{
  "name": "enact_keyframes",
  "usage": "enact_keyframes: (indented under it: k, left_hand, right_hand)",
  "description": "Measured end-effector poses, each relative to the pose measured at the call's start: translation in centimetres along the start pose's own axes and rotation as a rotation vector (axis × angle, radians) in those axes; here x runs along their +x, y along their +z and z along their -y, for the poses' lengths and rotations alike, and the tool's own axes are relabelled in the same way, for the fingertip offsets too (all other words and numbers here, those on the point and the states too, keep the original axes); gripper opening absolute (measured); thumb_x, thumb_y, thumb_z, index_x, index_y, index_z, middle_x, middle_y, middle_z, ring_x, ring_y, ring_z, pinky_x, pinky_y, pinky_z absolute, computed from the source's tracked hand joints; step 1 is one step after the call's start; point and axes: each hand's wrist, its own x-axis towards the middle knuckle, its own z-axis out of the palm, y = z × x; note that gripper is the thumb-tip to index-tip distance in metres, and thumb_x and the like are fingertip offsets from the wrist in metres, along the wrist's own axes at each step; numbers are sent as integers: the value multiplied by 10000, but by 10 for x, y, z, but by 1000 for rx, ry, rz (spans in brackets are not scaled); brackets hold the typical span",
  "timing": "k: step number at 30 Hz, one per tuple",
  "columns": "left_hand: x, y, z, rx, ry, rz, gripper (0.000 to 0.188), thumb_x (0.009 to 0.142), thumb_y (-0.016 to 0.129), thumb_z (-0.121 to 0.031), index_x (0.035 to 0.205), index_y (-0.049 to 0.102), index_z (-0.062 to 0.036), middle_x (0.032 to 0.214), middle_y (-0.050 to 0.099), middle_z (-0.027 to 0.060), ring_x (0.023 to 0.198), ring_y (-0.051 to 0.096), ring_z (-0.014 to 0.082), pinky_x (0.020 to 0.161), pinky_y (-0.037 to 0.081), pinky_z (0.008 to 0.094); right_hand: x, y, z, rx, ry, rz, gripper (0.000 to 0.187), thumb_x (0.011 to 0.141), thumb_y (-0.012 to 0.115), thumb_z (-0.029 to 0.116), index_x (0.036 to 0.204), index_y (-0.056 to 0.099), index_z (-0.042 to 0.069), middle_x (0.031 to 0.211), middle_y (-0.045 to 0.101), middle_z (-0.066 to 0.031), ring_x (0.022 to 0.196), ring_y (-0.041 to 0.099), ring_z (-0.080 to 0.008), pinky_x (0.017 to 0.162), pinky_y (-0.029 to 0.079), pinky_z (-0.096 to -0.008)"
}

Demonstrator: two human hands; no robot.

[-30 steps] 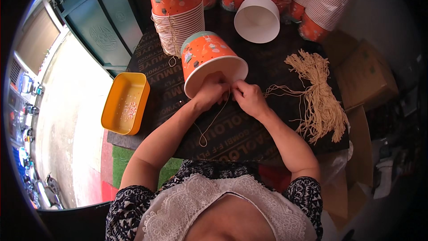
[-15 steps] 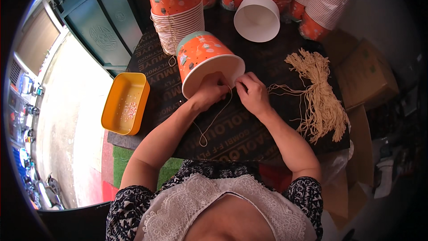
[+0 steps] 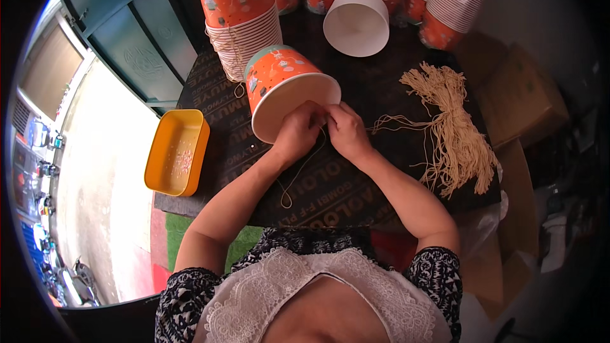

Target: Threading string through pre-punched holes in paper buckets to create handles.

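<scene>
An orange paper bucket (image 3: 279, 71) with a grey-green base band lies tipped on the dark table, its white mouth facing me. My left hand (image 3: 298, 132) reaches into the mouth, its fingers closed on a thin beige string (image 3: 287, 195) at the rim's right side. Against it, my right hand (image 3: 348, 130) pinches at the same spot; the fingertips of both hands meet and hide what lies between them. From there the string hangs down in a loop onto the table. To the right lies a thick bundle of beige strings (image 3: 459, 130), with loose strands trailing toward my right hand.
A yellow tub (image 3: 173, 130) with small pinkish beads stands at the left table edge. Nested orange buckets (image 3: 236, 0) rise behind, strings hanging down their side. One white-mouthed bucket (image 3: 357, 25) lies at the back, before more wrapped stacks (image 3: 460, 0). Cardboard boxes (image 3: 521, 95) sit at right.
My right hand has moved left, from beside the rim to meet my left hand's fingertips. The bucket stays tipped in nearly the same place. The whole view has shifted slightly.
</scene>
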Motion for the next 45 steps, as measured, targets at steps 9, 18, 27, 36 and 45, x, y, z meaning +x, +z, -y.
enact_keyframes:
  k: [9, 18, 27, 36, 45]
  left_hand:
    - [-5, 4, 2, 416, 173, -89, 159, 790, 621, -36, 939, 582, 1, 922, 602, 232, 851, 598, 412, 707, 488, 467]
    - [-7, 0, 4, 464, 205, -30, 195, 787, 523, 5, 974, 493, 52, 856, 598, 271, 748, 604, 447, 635, 487, 501]
    - [-10, -1, 11, 477, 254, 57, 212, 801, 511, -9, 1005, 469, 27, 850, 605, 266, 740, 604, 447, 638, 484, 510]
    - [-12, -1, 11, 459, 215, 42, 175, 847, 513, -46, 1007, 465, 9, 835, 615, 263, 789, 615, 444, 671, 489, 513]
    - [-15, -4, 9, 296, 88, -45, 96, 820, 582, -36, 907, 543, -25, 786, 625, 217, 770, 631, 404, 651, 501, 470]
  right_hand:
    - [-3, 2, -1, -52, -59, 3, 274, 798, 544, -71, 1054, 608, 3, 931, 614, -191, 859, 621, -369, 733, 511, -404]
    - [-3, 1, -2, -18, -35, 30, 300, 803, 514, -57, 1081, 605, 10, 982, 620, -213, 927, 604, -391, 793, 502, -431]
    - [3, -8, 0, 108, 11, 147, 252, 851, 469, -12, 1061, 608, -6, 1030, 614, -248, 993, 584, -421, 822, 494, -450]
    - [7, -14, 5, 167, 48, 250, 138, 838, 501, -8, 927, 602, -38, 959, 624, -250, 917, 612, -410, 757, 502, -441]
    - [2, -12, 0, 66, 63, 231, 71, 832, 584, 43, 888, 589, -1, 884, 615, -226, 865, 598, -407, 736, 495, -458]
